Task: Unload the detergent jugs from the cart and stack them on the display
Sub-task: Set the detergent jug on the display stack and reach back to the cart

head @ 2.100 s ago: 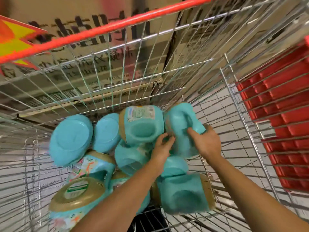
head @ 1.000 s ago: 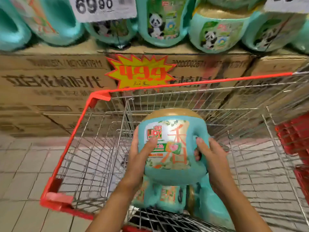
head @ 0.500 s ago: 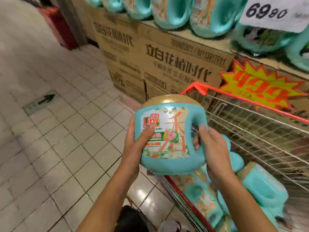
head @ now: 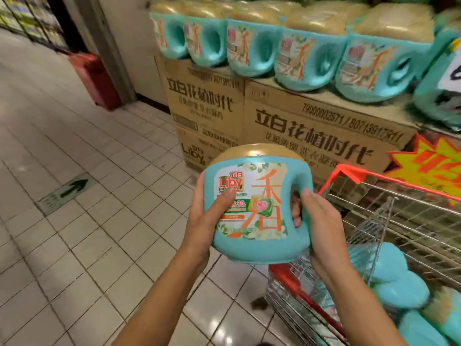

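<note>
Head view, listed near to far.

1. Your left hand [head: 202, 221] is clamping the left side of the detergent jug [head: 252, 211], with the thumb lying across the label and the fingers wrapping behind.
2. Your right hand [head: 321, 228] is gripping the jug's handle side at 3 o'clock, with fingertips showing through the handle opening.
3. The jug is teal with a gold cap. It is riding upright between both hands, in the air just left of the cart [head: 374, 174].
4. The cart is sitting at 4 o'clock, wire-sided with a red rim. It is carrying loose jugs [head: 389, 278] lying on their sides.
5. A starburst sign [head: 434, 168] is showing at 3 o'clock, beyond the cart rim.
6. Cardboard cartons [head: 311, 131] are standing stacked at 12 to 1 o'clock.
7. The display row [head: 306, 58] of matching jugs is lining the carton tops at 1 o'clock.
8. A floor arrow [head: 67, 189] is lying on the tiles at 9 o'clock.
9. A red bin [head: 97, 78] is standing at 10 o'clock, farthest out.
</note>
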Demonstrator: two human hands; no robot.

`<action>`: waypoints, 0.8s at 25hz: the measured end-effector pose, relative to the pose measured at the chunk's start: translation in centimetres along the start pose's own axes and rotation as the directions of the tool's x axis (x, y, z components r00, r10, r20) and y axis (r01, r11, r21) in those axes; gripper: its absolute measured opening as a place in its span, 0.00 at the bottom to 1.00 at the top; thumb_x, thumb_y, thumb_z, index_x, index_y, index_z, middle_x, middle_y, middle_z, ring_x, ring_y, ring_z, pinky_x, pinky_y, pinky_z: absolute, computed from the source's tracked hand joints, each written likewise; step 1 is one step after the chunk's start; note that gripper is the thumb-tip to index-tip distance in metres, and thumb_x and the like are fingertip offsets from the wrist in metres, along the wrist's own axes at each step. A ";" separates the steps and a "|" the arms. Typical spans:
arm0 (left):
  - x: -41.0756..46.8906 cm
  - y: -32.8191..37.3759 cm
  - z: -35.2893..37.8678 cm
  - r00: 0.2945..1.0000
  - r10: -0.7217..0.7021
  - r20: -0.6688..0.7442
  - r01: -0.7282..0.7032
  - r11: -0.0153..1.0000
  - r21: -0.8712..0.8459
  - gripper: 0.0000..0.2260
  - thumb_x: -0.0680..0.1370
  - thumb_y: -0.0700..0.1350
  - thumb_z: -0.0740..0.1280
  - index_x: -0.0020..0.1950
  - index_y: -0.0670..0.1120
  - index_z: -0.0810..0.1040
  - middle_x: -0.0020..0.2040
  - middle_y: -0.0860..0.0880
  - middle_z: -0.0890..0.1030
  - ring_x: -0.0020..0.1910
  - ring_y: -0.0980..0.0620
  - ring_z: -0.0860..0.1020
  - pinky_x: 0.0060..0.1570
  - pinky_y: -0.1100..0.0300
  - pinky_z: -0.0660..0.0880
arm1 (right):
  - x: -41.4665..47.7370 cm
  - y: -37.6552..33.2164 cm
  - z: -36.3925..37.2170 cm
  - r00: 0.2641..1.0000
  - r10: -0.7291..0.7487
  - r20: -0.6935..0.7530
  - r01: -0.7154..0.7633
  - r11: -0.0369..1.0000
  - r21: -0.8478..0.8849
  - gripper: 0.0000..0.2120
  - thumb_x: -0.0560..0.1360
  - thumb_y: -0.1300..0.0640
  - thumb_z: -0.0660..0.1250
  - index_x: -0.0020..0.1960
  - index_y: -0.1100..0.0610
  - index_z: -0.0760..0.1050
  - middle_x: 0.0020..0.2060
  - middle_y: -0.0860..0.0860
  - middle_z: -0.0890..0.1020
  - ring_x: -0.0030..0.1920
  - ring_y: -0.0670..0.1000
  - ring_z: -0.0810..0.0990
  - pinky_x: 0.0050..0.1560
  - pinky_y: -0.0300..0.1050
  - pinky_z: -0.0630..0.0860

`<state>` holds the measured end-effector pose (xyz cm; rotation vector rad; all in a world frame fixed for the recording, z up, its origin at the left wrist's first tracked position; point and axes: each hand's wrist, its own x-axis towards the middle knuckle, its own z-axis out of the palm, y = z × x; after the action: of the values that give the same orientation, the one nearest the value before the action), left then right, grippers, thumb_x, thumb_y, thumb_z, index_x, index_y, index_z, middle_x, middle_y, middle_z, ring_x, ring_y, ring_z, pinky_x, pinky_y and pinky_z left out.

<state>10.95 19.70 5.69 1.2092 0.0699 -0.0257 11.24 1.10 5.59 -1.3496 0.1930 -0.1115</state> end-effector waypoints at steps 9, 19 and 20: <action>13.6 5.6 -1.1 0.964 0.082 0.254 -0.077 0.997 -0.031 0.28 0.69 0.52 0.74 0.68 0.55 0.72 0.59 0.45 0.83 0.53 0.44 0.83 0.44 0.54 0.81 | 8.8 -4.5 6.3 0.964 -0.122 -0.237 0.132 0.991 0.025 0.18 0.80 0.51 0.61 0.34 0.59 0.71 0.24 0.52 0.72 0.24 0.49 0.69 0.25 0.39 0.67; 29.9 14.7 4.4 0.856 0.201 0.476 -0.189 0.979 -0.074 0.32 0.72 0.50 0.73 0.74 0.55 0.65 0.61 0.47 0.82 0.56 0.45 0.82 0.45 0.55 0.81 | 22.8 -14.1 9.7 0.854 -0.409 -0.323 0.418 0.908 -0.045 0.17 0.80 0.51 0.62 0.38 0.62 0.71 0.25 0.50 0.74 0.25 0.48 0.69 0.24 0.37 0.68; 30.8 15.4 4.9 0.848 0.206 0.489 -0.199 0.978 -0.066 0.36 0.69 0.52 0.77 0.74 0.55 0.65 0.61 0.47 0.82 0.56 0.45 0.82 0.45 0.55 0.81 | 23.7 -14.9 10.0 0.836 -0.439 -0.331 0.446 0.893 -0.059 0.16 0.80 0.52 0.62 0.37 0.61 0.71 0.25 0.49 0.74 0.25 0.48 0.69 0.24 0.37 0.67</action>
<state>42.73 21.12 19.69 1.1602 -0.5100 -0.1497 36.87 2.88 20.39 -1.3277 0.1608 -0.7404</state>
